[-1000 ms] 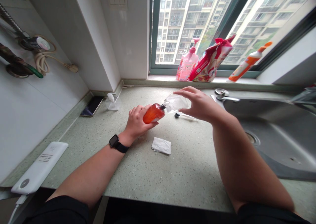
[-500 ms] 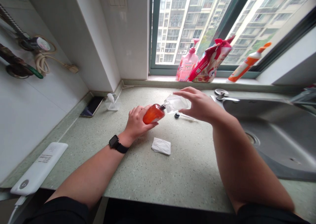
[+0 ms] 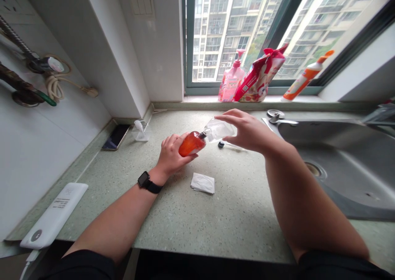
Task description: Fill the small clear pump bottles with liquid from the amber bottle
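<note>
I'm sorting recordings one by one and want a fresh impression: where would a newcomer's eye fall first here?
First, the orange bottle in the left hand, tilted with its neck at the mouth of the clear bottle held by the right hand. Next, the bright red bag on the windowsill, beside a pink pump bottle.

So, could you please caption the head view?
Left hand holds orange bottle, neck toward clear bottle in right hand.
</note>
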### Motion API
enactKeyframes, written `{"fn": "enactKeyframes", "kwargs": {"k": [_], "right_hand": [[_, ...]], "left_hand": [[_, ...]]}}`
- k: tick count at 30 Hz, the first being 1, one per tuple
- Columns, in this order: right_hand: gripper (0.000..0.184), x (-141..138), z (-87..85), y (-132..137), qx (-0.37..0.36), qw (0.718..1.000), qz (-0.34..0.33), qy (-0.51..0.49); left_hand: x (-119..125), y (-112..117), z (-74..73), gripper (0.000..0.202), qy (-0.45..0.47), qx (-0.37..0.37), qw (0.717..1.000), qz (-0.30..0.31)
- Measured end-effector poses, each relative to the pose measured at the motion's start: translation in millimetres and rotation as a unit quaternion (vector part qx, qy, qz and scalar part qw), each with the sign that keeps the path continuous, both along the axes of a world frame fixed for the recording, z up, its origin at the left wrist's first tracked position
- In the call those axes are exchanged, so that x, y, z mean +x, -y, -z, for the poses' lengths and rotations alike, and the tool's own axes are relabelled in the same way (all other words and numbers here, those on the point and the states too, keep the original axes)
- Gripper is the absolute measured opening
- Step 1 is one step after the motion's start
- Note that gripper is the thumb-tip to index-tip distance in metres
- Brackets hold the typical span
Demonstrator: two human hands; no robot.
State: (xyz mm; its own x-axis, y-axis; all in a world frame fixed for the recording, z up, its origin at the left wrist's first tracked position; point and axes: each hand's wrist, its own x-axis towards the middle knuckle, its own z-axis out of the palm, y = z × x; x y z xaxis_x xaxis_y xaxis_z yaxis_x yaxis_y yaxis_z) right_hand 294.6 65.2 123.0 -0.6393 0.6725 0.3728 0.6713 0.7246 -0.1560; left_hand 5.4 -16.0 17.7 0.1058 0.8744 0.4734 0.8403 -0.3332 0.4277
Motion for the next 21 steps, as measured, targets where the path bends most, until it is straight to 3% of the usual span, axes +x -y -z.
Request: {"fn": "enactKeyframes", "kwargs": {"k": [21], "right_hand": [[0.066, 0.0, 2.7, -2.5, 0.004, 1.0, -0.009, -0.012]], "left_hand": [[-1.0, -0.6, 0.0, 0.084, -0.01, -0.003, 1.0, 0.002]]}}
